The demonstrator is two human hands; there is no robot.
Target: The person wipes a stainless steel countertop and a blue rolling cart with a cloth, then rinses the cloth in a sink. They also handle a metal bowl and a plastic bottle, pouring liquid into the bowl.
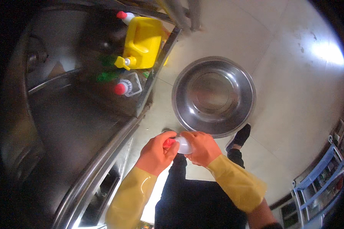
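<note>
Between my two gloved hands is a white plastic bottle with a red cap. My left hand, in an orange rubber glove with a yellow cuff, has its fingers around the cap. My right hand, gloved alike, grips the white body, and its fingers hide much of the bottle. Just beyond the hands, a wide stainless steel basin rests on the floor. Only a thin layer or a sheen shows on its bottom; I cannot tell whether it holds water.
To the left runs a dark metal counter with a raised edge. At its far corner stand a yellow jug with a pump, a clear bottle with a red cap and another red-capped bottle. A blue folding frame is at the lower right.
</note>
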